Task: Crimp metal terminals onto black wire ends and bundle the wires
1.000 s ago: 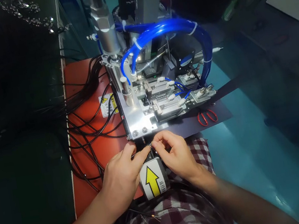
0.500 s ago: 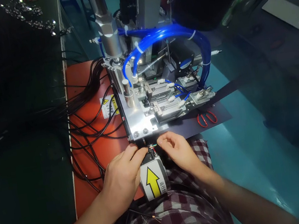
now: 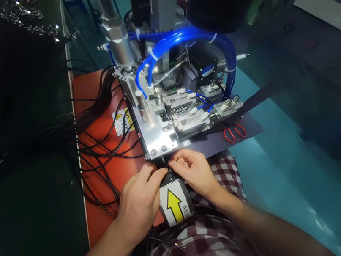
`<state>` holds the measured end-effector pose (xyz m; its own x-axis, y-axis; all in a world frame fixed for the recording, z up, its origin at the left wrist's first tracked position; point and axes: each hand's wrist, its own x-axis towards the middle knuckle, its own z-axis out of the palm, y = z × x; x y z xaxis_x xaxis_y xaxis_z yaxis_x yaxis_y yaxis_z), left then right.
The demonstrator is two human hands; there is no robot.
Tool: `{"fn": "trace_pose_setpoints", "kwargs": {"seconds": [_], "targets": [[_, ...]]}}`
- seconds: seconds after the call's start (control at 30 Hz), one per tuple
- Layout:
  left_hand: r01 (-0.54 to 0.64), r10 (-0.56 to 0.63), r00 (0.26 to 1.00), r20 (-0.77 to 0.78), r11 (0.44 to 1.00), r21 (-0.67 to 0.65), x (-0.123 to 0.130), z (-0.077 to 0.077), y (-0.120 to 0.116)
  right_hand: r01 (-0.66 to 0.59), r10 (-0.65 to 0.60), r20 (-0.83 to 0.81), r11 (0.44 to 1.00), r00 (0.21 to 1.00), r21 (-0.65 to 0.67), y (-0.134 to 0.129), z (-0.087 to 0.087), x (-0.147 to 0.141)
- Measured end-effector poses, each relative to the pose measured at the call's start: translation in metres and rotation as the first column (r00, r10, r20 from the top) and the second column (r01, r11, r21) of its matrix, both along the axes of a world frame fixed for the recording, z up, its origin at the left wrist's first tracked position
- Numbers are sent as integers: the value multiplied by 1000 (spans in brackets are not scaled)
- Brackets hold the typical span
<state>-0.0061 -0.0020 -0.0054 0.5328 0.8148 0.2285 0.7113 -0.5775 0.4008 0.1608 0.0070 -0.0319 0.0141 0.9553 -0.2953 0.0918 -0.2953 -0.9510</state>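
Note:
Both hands meet at the front edge of the metal machine (image 3: 155, 136), just above a white-and-black housing (image 3: 183, 199) with a yellow arrow label. My left hand (image 3: 140, 196) is closed, thumb and forefinger pinched at the near end of thin coloured wires. Opposite it, my right hand (image 3: 194, 171) is also closed, its thumb and forefinger together at the same spot. The fingers hide the wires almost wholly now. Below the housing, a black cable with stripped ends (image 3: 176, 244) rests near the checked cloth over my lap.
Black cables (image 3: 97, 109) run across the orange board (image 3: 87, 87) on the left. Blue air hoses (image 3: 182, 36) arch over the machine's pneumatic cylinders. Red-handled scissors (image 3: 234, 133) lie on the dark plate at right. A warning label (image 3: 124, 121) sits on the board.
My right hand has moved left, so its fingertips now come close to my left fingertips and cover the coloured wires seen before. My left hand has stayed nearly in place.

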Motion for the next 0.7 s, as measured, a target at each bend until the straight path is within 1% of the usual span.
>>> {"fn": "trace_pose_setpoints", "kwargs": {"seconds": [0.1, 0.17, 0.23, 0.3, 0.4, 0.5, 0.57, 0.63, 0.7], "targets": [[-2, 2, 1000, 4, 1000, -23, 0, -1, 0, 51, -50, -30, 998, 998, 43, -4, -4, -1], [-5, 5, 1000, 3, 1000, -31, 0, -1, 0, 80, -79, -21, 995, 997, 60, -6, -4, 1], [-8, 8, 1000, 7, 999, -34, 0, 0, 0, 94, -94, -12, 994, 996, 49, -6, -1, 3], [-6, 6, 1000, 14, 999, -37, 1, 0, 0, 102, -102, -29, 995, 994, 8, -4, 2, 5], [-5, 6, 1000, 28, 999, -41, 2, 0, 1, 119, -133, -123, 986, 983, -115, -1, 5, 5], [-11, 13, 999, 32, 999, -49, 2, 0, 1, 117, -183, -244, 958, 952, -261, 0, 1, 5], [-15, 17, 999, 34, 998, -64, 2, 0, 1, 106, -212, -286, 933, 934, -345, -3, -4, 7], [-20, 23, 999, 42, 997, -75, 1, 0, 1, 117, -234, -283, 920, 930, -375, -8, -6, 10], [-19, 23, 999, 45, 997, -80, 1, 1, 0, 134, -220, -246, 936, 944, -325, -13, -5, 12]]}}
